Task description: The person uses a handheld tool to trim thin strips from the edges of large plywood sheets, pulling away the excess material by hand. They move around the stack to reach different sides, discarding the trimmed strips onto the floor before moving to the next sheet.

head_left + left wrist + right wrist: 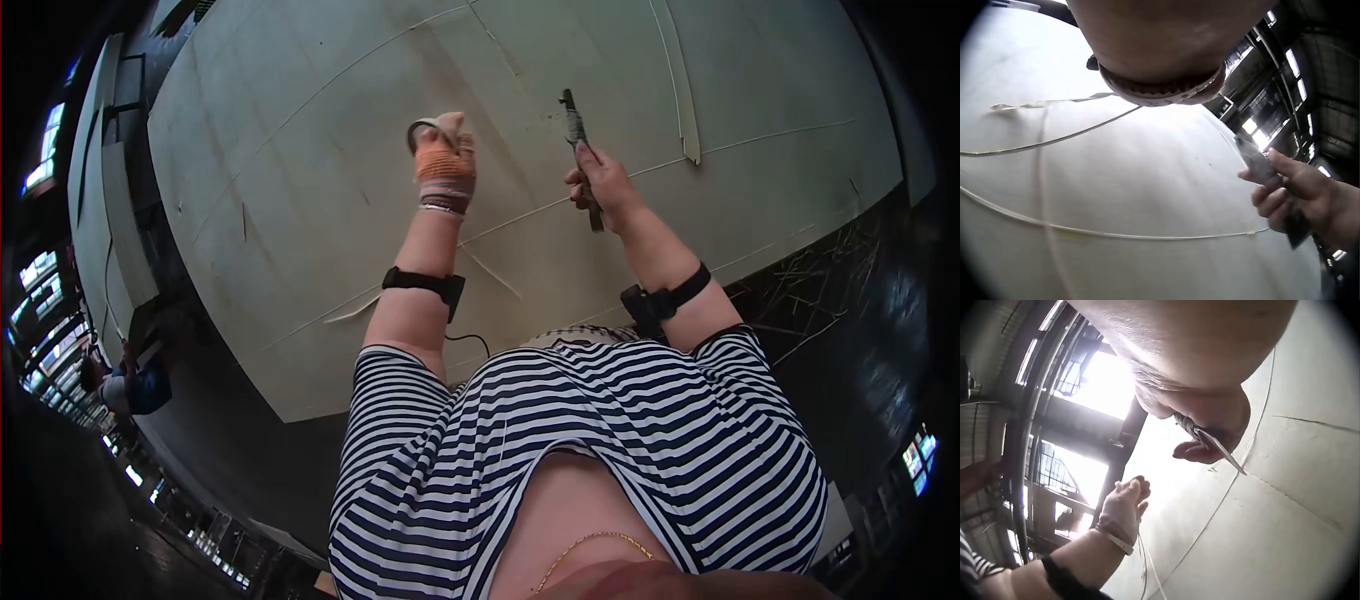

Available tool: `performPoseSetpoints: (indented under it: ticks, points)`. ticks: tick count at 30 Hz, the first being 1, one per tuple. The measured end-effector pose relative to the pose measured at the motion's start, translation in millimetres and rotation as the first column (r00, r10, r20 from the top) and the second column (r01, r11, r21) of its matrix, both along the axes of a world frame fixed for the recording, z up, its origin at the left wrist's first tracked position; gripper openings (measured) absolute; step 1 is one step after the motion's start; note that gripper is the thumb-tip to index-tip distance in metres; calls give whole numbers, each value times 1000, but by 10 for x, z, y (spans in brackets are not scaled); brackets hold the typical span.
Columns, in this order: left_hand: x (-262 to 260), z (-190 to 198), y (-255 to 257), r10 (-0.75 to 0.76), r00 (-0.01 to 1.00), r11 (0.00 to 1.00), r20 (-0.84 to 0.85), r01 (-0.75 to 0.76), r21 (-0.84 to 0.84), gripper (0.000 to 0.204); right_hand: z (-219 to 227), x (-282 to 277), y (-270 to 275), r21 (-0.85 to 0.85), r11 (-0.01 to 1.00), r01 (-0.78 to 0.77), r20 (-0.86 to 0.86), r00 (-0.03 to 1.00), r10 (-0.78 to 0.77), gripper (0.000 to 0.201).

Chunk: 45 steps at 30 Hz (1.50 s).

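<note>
The left hand (pixel 445 165), in an orange and grey glove with bare fingertips, is raised over the pale sheet (pixel 330 190). Its fingers curl round a dark-edged looped strip (pixel 412 134), whose exact kind is unclear. To its right, the bare right hand (pixel 603 188) grips a narrow dark knife-like tool (pixel 574 122) with a wrapped middle; one end points away from the body. The left wrist view shows the right hand (pixel 1300 194) round the same tool (pixel 1254 157). In the right wrist view, a thin pale blade-like end (pixel 1225 451) sticks out below the right hand (pixel 1210 425).
Thin cords or strips (pixel 685 100) cross the large sheet, and a loose sliver (pixel 355 308) lies near its front edge. Scraps (pixel 810 285) are heaped on the dark floor at right. Another person (pixel 135 385) is at far left, near long boards (pixel 125 220).
</note>
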<state>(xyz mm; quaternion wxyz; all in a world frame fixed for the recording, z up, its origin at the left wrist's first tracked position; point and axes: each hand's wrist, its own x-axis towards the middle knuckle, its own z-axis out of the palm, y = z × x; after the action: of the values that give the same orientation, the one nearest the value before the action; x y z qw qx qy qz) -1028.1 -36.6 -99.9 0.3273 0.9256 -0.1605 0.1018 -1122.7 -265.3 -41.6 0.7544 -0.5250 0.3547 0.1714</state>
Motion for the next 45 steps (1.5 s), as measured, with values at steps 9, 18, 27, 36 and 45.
performPoseSetpoints:
  ticks: [9, 18, 27, 36, 45]
  points:
    - [567, 219, -687, -10, 931, 989, -364, 64, 136, 43, -704, 869, 512, -709, 686, -164, 213, 878, 430, 38]
    - [1014, -68, -678, -107, 957, 955, -269, 174, 241, 47, -841, 1261, 561, -778, 628, -25, 294, 868, 400, 44]
    - [752, -21, -712, -177, 936, 937, -306, 255, 238, 49, -724, 947, 559, -769, 625, -134, 147, 915, 377, 43]
    - [-73, 19, -819, -190, 936, 925, -296, 272, 264, 50, -746, 87, 380, -769, 618, -161, 145, 899, 414, 48]
    - [-930, 48, -897, -267, 896, 880, -355, 376, 289, 53, -628, -848, 206, -729, 662, -172, 134, 913, 385, 46]
